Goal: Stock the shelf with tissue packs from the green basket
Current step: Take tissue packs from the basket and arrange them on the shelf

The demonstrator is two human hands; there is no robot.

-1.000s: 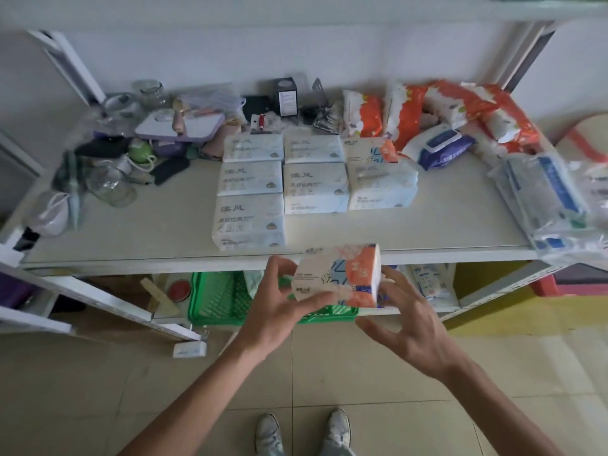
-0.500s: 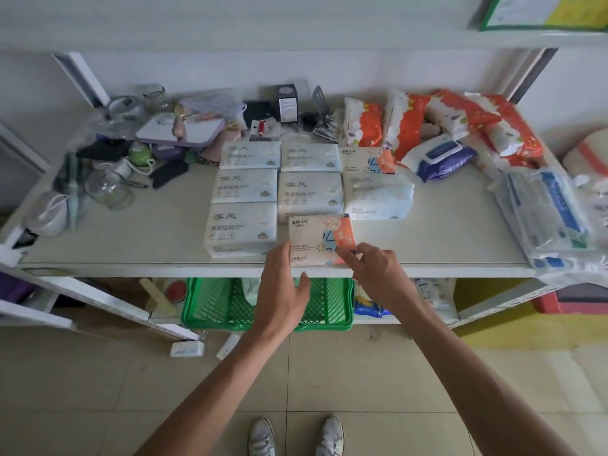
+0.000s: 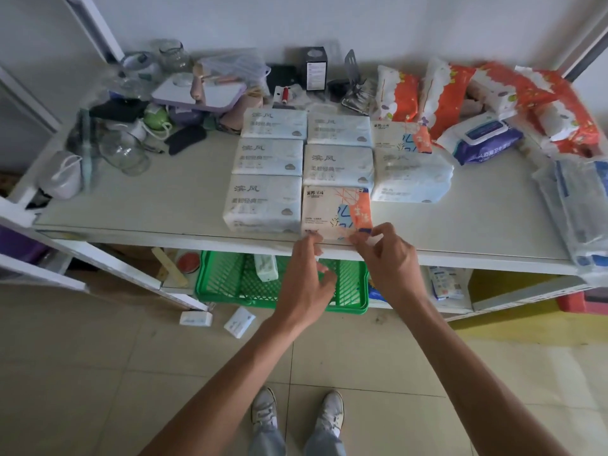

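Note:
A tissue pack (image 3: 335, 210) with an orange and blue pattern lies flat at the front of the white shelf (image 3: 164, 199), to the right of a pale blue pack (image 3: 263, 202). My right hand (image 3: 385, 258) pinches its front right corner. My left hand (image 3: 306, 274) touches its front left edge with a fingertip, the other fingers loosely curled. Several pale blue packs sit in rows behind. The green basket (image 3: 279, 304) stands on the lower shelf below my hands, with one pale pack (image 3: 266, 268) in it.
Glass jars (image 3: 123, 153), cups and small items crowd the shelf's left and back. Orange bags (image 3: 444, 93) and a wipes pack (image 3: 483, 139) lie at the back right, plastic-wrapped packs (image 3: 582, 205) at the right edge. Two small packs (image 3: 195, 318) lie on the floor.
The patterned pack went from my hands in the air down onto the shelf's front row. My hands have slid back to its front edge.

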